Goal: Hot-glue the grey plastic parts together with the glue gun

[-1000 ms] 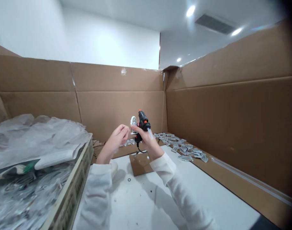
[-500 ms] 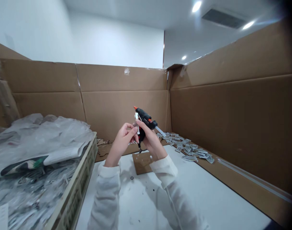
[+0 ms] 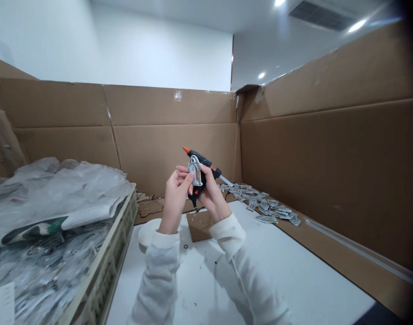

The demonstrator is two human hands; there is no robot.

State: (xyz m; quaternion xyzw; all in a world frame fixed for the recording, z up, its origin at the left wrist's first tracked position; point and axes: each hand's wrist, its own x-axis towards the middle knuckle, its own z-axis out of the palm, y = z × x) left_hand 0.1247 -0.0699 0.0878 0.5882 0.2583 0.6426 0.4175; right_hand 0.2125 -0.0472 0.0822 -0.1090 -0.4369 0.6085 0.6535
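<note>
My left hand (image 3: 174,196) pinches a small arch-shaped grey-white plastic piece (image 3: 194,169) by its lower left side. The piece is upright, its broad face toward me. My right hand (image 3: 213,198) is wrapped round a black hot glue gun (image 3: 200,157), whose orange nozzle points up and left. A clear glue stick (image 3: 226,180) sticks out of the gun's rear. The gun sits just behind the piece and is partly hidden by it. My right fingers are close to the piece's right edge; whether they touch it I cannot tell.
Many similar grey pieces (image 3: 272,210) lie piled at the back right. A brown cardboard square (image 3: 199,227) and a small black ring (image 3: 185,246) are on the white table (image 3: 193,280). A crate (image 3: 120,246) with plastic-wrapped parts stands left. Cardboard walls (image 3: 175,110) rise behind and right.
The plastic piece has turned from edge-on to face-on toward me. My left hand has shifted slightly right, and a white round object now shows beside its sleeve. The glue gun stays in my right hand.
</note>
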